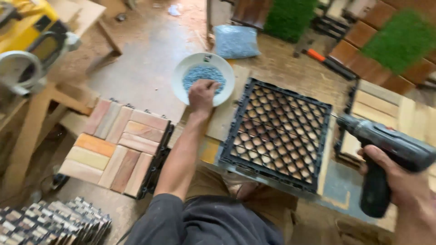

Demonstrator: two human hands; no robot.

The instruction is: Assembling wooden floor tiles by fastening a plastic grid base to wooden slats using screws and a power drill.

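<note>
Left hand [202,93] dips bunched fingers into the small grey screws [198,75] heaped in the round white bowl [181,77], which sits past the black plastic lattice tile base [277,134] lying grid-up on the desk. Right hand [399,179] is clamped round the dark cordless drill [390,156], bit aimed at the grid. Risks as I judge them: a hasty pinch scatters screws into the sawdust, or the bowl gets nudged off its board; the drill, held to one side, could catch the lattice edge.
</note>
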